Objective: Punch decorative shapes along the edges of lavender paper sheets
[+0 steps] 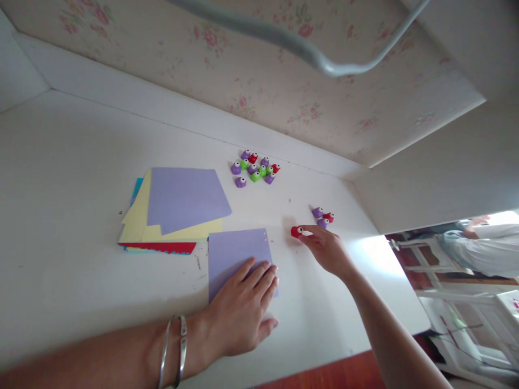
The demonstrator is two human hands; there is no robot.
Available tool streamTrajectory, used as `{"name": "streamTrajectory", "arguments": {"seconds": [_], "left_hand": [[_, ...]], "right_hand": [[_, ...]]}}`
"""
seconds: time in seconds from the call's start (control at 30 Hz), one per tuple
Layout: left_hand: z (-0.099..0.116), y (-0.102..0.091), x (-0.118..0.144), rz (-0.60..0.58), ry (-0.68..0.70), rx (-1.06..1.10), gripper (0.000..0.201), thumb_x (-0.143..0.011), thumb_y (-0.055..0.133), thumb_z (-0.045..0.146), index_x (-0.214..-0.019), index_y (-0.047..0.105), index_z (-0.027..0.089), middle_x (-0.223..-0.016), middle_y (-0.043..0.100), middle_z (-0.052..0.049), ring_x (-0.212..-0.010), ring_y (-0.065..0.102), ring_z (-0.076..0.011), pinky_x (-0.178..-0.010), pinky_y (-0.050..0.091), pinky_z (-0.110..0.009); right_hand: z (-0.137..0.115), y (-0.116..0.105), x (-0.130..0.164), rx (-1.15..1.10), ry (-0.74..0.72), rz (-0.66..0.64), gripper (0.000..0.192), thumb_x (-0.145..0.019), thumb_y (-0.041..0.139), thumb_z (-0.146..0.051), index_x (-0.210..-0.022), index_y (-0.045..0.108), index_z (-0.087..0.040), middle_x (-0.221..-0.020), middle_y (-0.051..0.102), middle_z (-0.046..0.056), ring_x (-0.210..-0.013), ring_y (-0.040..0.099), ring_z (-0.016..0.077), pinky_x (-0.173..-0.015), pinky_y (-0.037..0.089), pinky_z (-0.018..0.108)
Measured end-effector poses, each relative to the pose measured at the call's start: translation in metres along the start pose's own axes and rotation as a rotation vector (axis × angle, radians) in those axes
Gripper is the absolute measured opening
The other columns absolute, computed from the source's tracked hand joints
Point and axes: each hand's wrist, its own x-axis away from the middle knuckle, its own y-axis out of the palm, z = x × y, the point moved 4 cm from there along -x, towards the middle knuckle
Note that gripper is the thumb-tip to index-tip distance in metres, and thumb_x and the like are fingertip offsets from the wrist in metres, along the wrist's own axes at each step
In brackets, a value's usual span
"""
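Observation:
My left hand [245, 308] lies flat, fingers stretched out, on a purple paper sheet [235, 251]. A few small punched marks show near that sheet's upper right corner. To the right of the sheet, my right hand [326, 249] pinches a small red craft punch [296, 232] with a white top, just above or on the table; which, I cannot tell. Just beyond this hand sits a small group of purple and red punches [318, 212]. Farther back, near the wall, is a larger cluster of purple, green and red punches [255, 176].
A fanned stack of coloured paper [186, 197], purple on top with yellow, red and blue beneath, lies left on the white table [81, 216]. A low ledge and floral wall run along the back. A grey cable [279, 35] hangs overhead. At far right sits a person [478, 246].

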Motion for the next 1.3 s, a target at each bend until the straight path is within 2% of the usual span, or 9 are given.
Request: {"name": "streamTrajectory", "arguments": {"seconds": [0.37, 0.57, 0.7, 0.8, 0.87, 0.93, 1.03, 1.13, 1.3], "left_hand": [[0.002, -0.011, -0.003, -0.036, 0.02, -0.067, 0.058, -0.1, 0.031, 0.055, -0.14, 0.05, 0.017, -0.151, 0.042, -0.008, -0.139, 0.04, -0.0229, -0.12, 0.015, -0.041], [0.002, -0.018, -0.008, 0.024, 0.027, -0.119, 0.051, -0.099, 0.038, 0.051, -0.134, 0.055, 0.019, -0.145, 0.05, -0.005, -0.133, 0.047, -0.0191, -0.119, 0.017, -0.037], [0.003, -0.016, -0.009, 0.076, 0.034, -0.133, 0.045, -0.097, 0.046, 0.048, -0.13, 0.058, 0.019, -0.142, 0.053, -0.005, -0.13, 0.05, -0.0181, -0.12, 0.014, -0.037], [0.004, -0.012, -0.008, 0.114, 0.029, -0.149, 0.043, -0.096, 0.05, 0.046, -0.129, 0.059, 0.021, -0.142, 0.053, -0.004, -0.13, 0.05, -0.0174, -0.122, 0.012, -0.038], [0.004, -0.01, -0.007, 0.135, 0.032, -0.167, 0.042, -0.095, 0.051, 0.044, -0.128, 0.059, 0.021, -0.141, 0.054, -0.004, -0.129, 0.05, -0.0177, -0.122, 0.013, -0.038], [0.004, -0.008, -0.005, 0.142, 0.048, -0.181, 0.04, -0.094, 0.051, 0.042, -0.127, 0.06, 0.02, -0.14, 0.055, -0.005, -0.129, 0.051, -0.0188, -0.121, 0.015, -0.038], [0.003, -0.008, -0.002, 0.149, 0.066, -0.195, 0.039, -0.094, 0.047, 0.038, -0.124, 0.062, 0.018, -0.137, 0.057, -0.006, -0.127, 0.051, -0.0203, -0.121, 0.016, -0.038], [0.002, -0.011, 0.0, 0.17, 0.054, -0.222, 0.039, -0.094, 0.044, 0.032, -0.124, 0.062, 0.016, -0.131, 0.061, -0.006, -0.122, 0.054, -0.0201, -0.121, 0.017, -0.038], [0.002, -0.013, 0.003, 0.196, 0.049, -0.235, 0.039, -0.095, 0.041, 0.031, -0.123, 0.063, 0.015, -0.123, 0.064, -0.007, -0.118, 0.056, -0.0208, -0.121, 0.017, -0.039]], "right_hand": [[0.04, 0.002, -0.01, 0.082, 0.082, 0.225, 0.036, -0.093, 0.05, -0.042, -0.114, 0.069, -0.02, -0.119, 0.069, 0.011, -0.075, 0.068, 0.0205, -0.075, 0.055, 0.038], [0.058, 0.002, -0.01, 0.139, 0.109, 0.388, 0.04, -0.092, 0.05, -0.043, -0.117, 0.07, -0.019, -0.124, 0.066, 0.013, -0.067, 0.065, 0.0179, -0.075, 0.055, 0.038], [0.054, 0.005, -0.005, 0.102, 0.101, 0.513, 0.043, -0.089, 0.056, -0.042, -0.125, 0.065, -0.019, -0.13, 0.061, 0.015, -0.06, 0.062, 0.0138, -0.07, 0.056, 0.037], [0.035, 0.009, 0.008, 0.06, 0.093, 0.594, 0.04, -0.091, 0.056, -0.04, -0.124, 0.066, -0.02, -0.124, 0.063, 0.014, -0.06, 0.061, 0.0132, -0.063, 0.054, 0.033], [0.014, 0.018, 0.018, -0.018, -0.001, 0.536, 0.03, -0.095, 0.052, -0.037, -0.111, 0.071, -0.02, -0.104, 0.068, 0.01, -0.058, 0.058, 0.0125, -0.06, 0.051, 0.03], [-0.012, 0.034, 0.026, -0.119, -0.131, 0.337, 0.027, -0.097, 0.05, -0.032, -0.106, 0.072, -0.02, -0.088, 0.068, 0.006, -0.061, 0.058, 0.0127, -0.059, 0.05, 0.027], [-0.043, 0.054, 0.038, -0.138, -0.272, 0.13, 0.025, -0.098, 0.049, -0.026, -0.106, 0.073, -0.021, -0.082, 0.067, 0.005, -0.071, 0.062, 0.0146, -0.066, 0.049, 0.026], [-0.059, 0.066, 0.043, -0.056, -0.348, 0.068, 0.026, -0.097, 0.049, -0.023, -0.104, 0.074, -0.022, -0.077, 0.065, 0.004, -0.071, 0.061, 0.0156, -0.07, 0.047, 0.028], [-0.063, 0.072, 0.042, 0.089, -0.388, 0.061, 0.027, -0.098, 0.048, -0.023, -0.111, 0.072, -0.022, -0.075, 0.065, 0.003, -0.067, 0.059, 0.0156, -0.07, 0.044, 0.029]]}}
